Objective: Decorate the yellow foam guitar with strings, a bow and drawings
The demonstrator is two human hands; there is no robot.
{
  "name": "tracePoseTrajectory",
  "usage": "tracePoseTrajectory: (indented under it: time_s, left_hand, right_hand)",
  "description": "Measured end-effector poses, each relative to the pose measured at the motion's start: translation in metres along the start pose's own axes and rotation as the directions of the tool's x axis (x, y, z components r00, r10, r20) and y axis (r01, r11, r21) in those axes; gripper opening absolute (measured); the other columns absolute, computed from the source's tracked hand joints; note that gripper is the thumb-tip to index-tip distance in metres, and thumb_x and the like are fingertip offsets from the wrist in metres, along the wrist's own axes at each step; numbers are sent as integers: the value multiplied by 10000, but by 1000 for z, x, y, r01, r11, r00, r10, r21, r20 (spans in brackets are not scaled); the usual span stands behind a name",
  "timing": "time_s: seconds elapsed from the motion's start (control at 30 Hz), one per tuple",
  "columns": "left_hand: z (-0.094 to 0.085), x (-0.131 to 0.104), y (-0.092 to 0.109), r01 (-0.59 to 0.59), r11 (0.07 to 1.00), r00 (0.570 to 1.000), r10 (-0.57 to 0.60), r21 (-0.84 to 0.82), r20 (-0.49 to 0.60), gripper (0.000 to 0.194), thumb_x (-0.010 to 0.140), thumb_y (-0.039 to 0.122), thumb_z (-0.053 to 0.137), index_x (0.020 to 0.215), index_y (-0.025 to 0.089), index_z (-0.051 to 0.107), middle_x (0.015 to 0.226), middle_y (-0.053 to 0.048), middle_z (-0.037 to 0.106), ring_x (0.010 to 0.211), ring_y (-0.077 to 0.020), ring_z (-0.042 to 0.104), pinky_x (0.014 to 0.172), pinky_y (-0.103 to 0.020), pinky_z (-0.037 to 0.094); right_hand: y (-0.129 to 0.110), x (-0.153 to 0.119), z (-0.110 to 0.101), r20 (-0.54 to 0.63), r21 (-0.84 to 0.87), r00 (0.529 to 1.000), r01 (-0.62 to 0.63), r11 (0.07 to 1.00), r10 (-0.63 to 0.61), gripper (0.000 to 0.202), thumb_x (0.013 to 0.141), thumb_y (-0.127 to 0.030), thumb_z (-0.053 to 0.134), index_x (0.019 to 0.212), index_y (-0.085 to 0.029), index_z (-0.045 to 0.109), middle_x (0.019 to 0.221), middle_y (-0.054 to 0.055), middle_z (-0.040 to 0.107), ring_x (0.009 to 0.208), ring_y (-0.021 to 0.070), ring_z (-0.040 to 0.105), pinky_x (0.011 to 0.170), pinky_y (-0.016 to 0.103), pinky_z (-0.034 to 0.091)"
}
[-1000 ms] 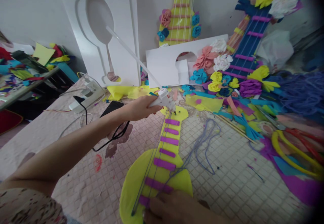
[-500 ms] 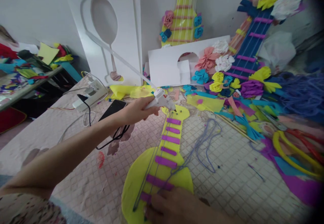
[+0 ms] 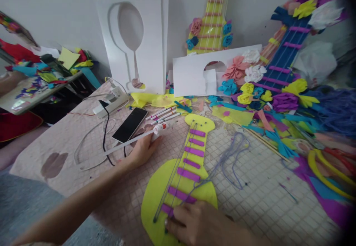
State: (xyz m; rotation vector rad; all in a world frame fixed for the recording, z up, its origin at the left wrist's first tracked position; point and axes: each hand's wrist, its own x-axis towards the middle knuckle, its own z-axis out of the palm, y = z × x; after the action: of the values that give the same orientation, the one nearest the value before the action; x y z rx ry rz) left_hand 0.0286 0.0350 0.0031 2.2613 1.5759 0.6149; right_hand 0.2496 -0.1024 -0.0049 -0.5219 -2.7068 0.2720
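Observation:
A yellow guitar-shaped cutout [image 3: 155, 186] with purple strips across its neck and body lies on the gridded table mat. Bluish yarn [image 3: 233, 157] runs along it in lines and trails off loose to the right. My right hand [image 3: 194, 222] rests on the lower body, fingers closed at the end of the yarn; whatever they pinch is hidden. Left of the neck, my left hand [image 3: 144, 148] is wrapped round a white glue gun [image 3: 159, 128], held low over the table near the phone, its nozzle pointing right. A clear glue stick projects from its back toward the lower left.
Behind the phone [image 3: 130, 125] are markers [image 3: 164, 114] and a power strip [image 3: 111, 105] with cables. White boards [image 3: 155, 35], decorated guitars [image 3: 286, 53] and paper flowers stand at the wall. Scissors [image 3: 328, 164], sticks [image 3: 267, 142] and scraps lie right. Another person's hand [image 3: 11, 82] shows far left.
My left hand has moved the glue gun off the top of the guitar's neck, leftward and down beside the phone. My right hand stays on the guitar's lower body. The view has shifted left.

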Motion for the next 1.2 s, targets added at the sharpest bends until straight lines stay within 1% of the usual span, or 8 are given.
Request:
tracePoseTrajectory:
  time_s: [0.2,0.33,0.47,0.57,0.73,1.0,1.1,1.2]
  left_hand:
    - [-12,4,14,30,992,998,-23,-122,55,253,895,366,483,1013,153,551,865,-45,636,747,-166,574,697,-277,451]
    - [-8,-3,18,25,994,996,-16,-104,83,240,893,329,465,1058,158,493,802,-27,629,666,-147,555,645,-253,442]
    - [-2,-8,6,-38,999,999,38,3,23,207,894,303,421,1033,162,478,871,-82,643,754,-195,601,702,-304,473]
    - [-3,-4,-11,-20,997,1000,22,78,-18,225,896,324,409,1028,156,478,938,-132,645,835,-243,618,769,-365,489]
    - [-5,5,-25,-93,993,996,91,77,23,291,897,333,411,1123,156,458,1035,-143,639,913,-250,623,821,-381,495]
    - [1,3,-7,-99,992,994,102,80,-34,362,900,305,430,1213,126,403,1104,-162,608,1043,-260,593,877,-372,481]
    - [-2,-1,-2,-46,997,998,49,69,-37,387,878,312,485,1218,150,396,1076,-134,613,988,-247,604,842,-356,485]
    - [-4,-4,1,-37,997,999,39,66,-32,297,870,296,502,1134,174,436,988,-95,625,890,-221,611,793,-338,486]
  right_hand:
    - [-1,-2,-4,35,38,999,-16,999,15,176,900,-219,546,1068,-167,555,845,-15,638,610,133,601,512,283,424]
    - [-1,-2,-9,94,75,995,-31,997,24,210,922,-211,507,1121,-163,552,886,7,643,680,132,615,591,282,457]
    - [-1,-1,-13,87,82,996,-23,996,16,223,940,-198,464,1136,-153,557,951,33,654,759,141,623,723,293,475]
    - [-1,-1,-14,80,87,997,-20,996,13,232,949,-201,447,1148,-147,554,966,47,656,740,131,606,693,274,463]
    - [0,0,-16,72,100,997,-19,995,12,242,960,-218,424,1142,-146,565,971,49,658,757,137,600,665,265,454]
    - [-2,1,-23,130,143,991,-46,989,27,265,916,-191,495,1171,-140,552,1103,62,649,853,162,625,752,285,486]
    - [-2,1,-24,153,154,988,-59,986,35,277,926,-172,474,1193,-143,539,1197,67,621,963,176,614,854,310,478]
    - [-2,1,-26,187,164,982,-68,984,36,263,937,-176,458,1184,-141,541,1199,66,621,955,173,618,858,321,488]
